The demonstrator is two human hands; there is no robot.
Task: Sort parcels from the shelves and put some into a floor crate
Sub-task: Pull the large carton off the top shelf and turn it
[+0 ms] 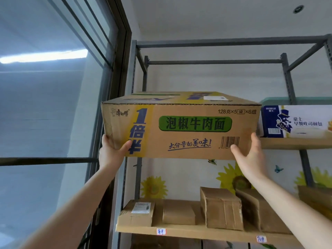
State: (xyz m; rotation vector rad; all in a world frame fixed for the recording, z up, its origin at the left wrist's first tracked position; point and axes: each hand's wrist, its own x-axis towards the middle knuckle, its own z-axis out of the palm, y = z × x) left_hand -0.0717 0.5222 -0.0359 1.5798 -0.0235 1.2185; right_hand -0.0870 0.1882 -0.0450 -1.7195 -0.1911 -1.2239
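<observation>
The left hand (112, 151) and right hand (251, 159) each grip a lower corner of the noodle carton (179, 126), thumbs on its front, beside a blue-and-white box (296, 123).

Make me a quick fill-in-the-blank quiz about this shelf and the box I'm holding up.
The left hand and right hand grip the noodle carton; its barcode is nearest the ____ one.
The oval label on the carton's front is coloured ____.
The brown parcels sit on the shelf ____ the carton.
The wall stickers show butterflies and ____.
Missing words: right; green; below; sunflowers.
</observation>
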